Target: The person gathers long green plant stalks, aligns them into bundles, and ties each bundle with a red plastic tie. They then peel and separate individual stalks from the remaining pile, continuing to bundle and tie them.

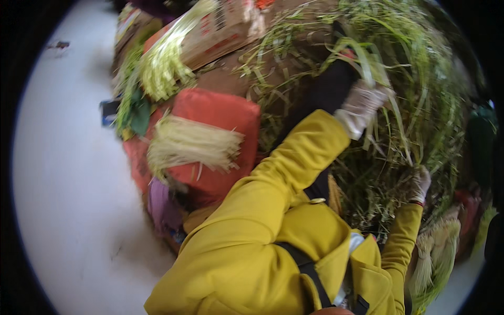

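My left hand (364,102), in a thin whitish glove, is closed around a few long pale-green leafy stalks (368,65). Lower and to the right, my gloved right hand (419,182) has its fingers pinched at the lower ends of thin stalks; blur hides its fingertips. A long strand (399,130) runs between the two hands. Around and beneath both hands spreads a large heap of loose green leaves and stalks (421,67). To the left, a neat bundle of pale trimmed stalks (201,141) lies across a red covered block (218,104).
A printed cardboard box (220,35) stands at the upper left, with another pale bundle (165,71) against it. Purple cloth (163,206) hangs below the red block. More bundled stalks (433,252) lie at the lower right. Pale floor (75,169) borders the left side.
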Tool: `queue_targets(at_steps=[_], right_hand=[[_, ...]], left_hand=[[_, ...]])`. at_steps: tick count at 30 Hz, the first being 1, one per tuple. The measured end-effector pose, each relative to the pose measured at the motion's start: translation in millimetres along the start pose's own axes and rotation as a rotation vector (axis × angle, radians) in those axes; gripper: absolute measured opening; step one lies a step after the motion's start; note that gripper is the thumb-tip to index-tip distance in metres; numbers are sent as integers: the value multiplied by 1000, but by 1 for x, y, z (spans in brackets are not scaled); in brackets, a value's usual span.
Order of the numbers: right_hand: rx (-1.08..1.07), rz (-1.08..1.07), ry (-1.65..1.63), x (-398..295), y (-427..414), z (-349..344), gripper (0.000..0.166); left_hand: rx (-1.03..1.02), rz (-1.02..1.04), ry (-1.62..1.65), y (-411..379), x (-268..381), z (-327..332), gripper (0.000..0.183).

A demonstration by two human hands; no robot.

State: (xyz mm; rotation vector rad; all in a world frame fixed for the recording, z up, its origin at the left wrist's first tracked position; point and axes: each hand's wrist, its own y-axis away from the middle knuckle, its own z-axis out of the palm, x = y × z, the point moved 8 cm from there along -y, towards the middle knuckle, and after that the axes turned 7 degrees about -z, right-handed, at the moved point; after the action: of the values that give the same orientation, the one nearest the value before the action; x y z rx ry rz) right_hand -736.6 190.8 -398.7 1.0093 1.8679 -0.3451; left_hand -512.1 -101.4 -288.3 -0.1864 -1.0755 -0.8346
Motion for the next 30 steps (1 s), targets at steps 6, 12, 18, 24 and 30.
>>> queue_targets(at_steps=[6, 12, 18, 24, 30], right_hand=[[-130, 282, 862, -22, 7, -78, 48], [-295, -484, -135, -210, 19, 41, 23], [-309, -283, -614, -212, 29, 99, 12], [-88, -129, -664, -181, 29, 57, 8], [70, -239, -796, -180, 16, 9, 10]], left_hand=[[-50, 54, 60, -5, 27, -1, 14], [-215, -71, -60, 1, -24, 34, 12], [-320, -114, -94, 12, -29, 43, 13], [-309, -190, -120, 13, -37, 45, 15], [-29, -12, -272, -2, -2, 9, 18]])
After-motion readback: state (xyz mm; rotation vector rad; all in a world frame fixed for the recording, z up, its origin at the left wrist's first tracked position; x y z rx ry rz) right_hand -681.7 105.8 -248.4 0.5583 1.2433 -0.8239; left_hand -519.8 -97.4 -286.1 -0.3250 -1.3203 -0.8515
